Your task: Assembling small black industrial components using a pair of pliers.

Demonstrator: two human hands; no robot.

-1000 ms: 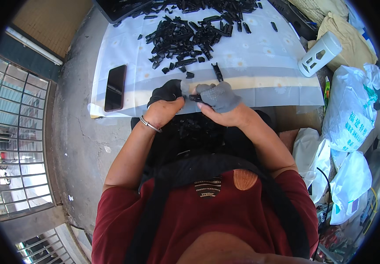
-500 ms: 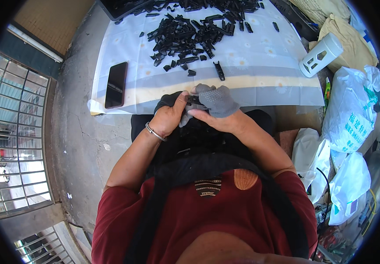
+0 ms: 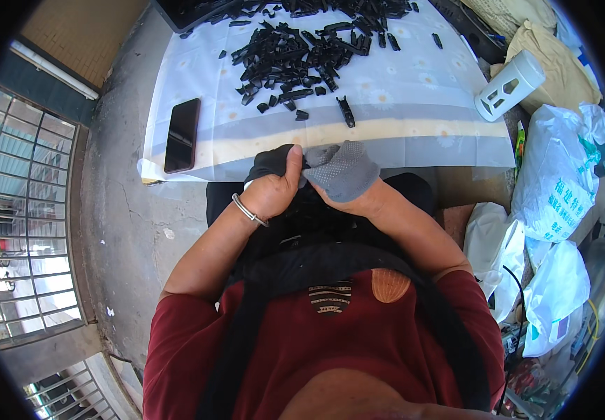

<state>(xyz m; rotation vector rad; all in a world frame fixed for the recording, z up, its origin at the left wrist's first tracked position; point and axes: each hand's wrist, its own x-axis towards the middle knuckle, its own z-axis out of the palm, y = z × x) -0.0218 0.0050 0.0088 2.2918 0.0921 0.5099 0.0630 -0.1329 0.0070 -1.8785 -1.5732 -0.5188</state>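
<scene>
Now, line by line:

Left hand: bare left hand (image 3: 272, 190), just left of frame centre, with a metal bracelet (image 3: 248, 210) at the wrist; its fingers are curled shut, thumb up, pinching the edge of the glove.

Right hand: right hand (image 3: 348, 178) sits just right of centre, inside the grey glove (image 3: 344, 170); the fingers look loosely bent, but how far they are closed I cannot tell, since the fabric hides them.

Glove, place: at frame centre, over the lap, close to the near edge of the cloth (image 3: 414, 91) that fills the upper middle of the frame.

Glove, handling: I judge it light, soft and floppy; the dotted palm should grip well and not slip. It will bunch and fold, not hold a shape, so the cuff or a fingertip hem is the sensible place to take it, with a pinch rather than a full fist.

Dark cloth: a darker piece (image 3: 269, 159), possibly a second glove, lies under the left thumb; the view is too crowded to be sure.

Parts: a heap of small black pieces (image 3: 295, 59) lies at the upper centre, well apart from both hands, with one stray clip (image 3: 346, 112) nearer.

Phone: a dark phone (image 3: 182, 134) lies at the upper left of the cloth.

Right side: a white slotted holder (image 3: 509, 85) at upper right, white bags (image 3: 554, 189) below it.
</scene>
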